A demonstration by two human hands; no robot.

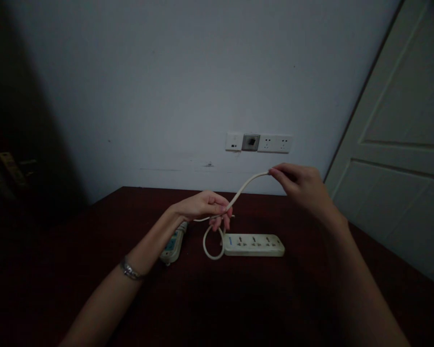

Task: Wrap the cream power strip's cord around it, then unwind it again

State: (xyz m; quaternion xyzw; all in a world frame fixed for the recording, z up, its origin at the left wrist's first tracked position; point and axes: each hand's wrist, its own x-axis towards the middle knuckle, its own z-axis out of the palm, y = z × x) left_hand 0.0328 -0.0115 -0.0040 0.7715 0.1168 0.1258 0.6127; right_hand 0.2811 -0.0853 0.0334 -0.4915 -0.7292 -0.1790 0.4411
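Two bare forearms reach away from the camera over a dark red-brown bench [94,250], the left one wearing a silver bracelet [130,271] at the wrist. Left hand [206,207] is curled nearly closed, its fingers wrapped around a white power cord [242,188]. Just below this hand the cord hangs in a small loop that ends at a white power strip [255,245] lying flat on the bench, its row of sockets facing up. Up and to the right of the left hand, the cord rises in a gentle arc to the right hand [300,185], which pinches it between thumb and fingertips, the other fingers folded loosely; this hand is held higher and farther from the camera. Under the left wrist, partly hidden, lies a second pale device with a blue label [171,246], too dim to identify. Beyond both hands a plain grey wall carries a row of white wall sockets [259,143]. To the right of the right hand stands a pale panelled door [401,144].
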